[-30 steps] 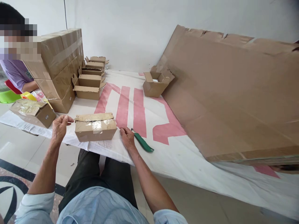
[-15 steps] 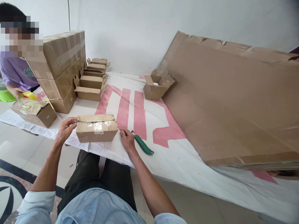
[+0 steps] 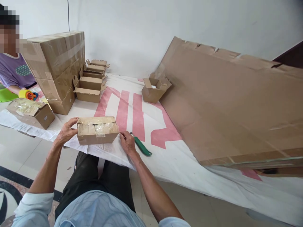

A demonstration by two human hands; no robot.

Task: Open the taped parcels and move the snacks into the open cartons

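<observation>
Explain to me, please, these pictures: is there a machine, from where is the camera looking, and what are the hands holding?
There is no machine, only a person with two bare hands. All pictures come from one camera worn on the head, looking forward and down. The left hand touches the left end of a taped box. The right hand is at its right end; whether either hand grips firmly, I cannot tell. On the cloth-covered table, a green-handled tool lies beside the right hand. Farther back stand open boxes and a stack of closed boxes. A large cardboard sheet is on the right.
</observation>
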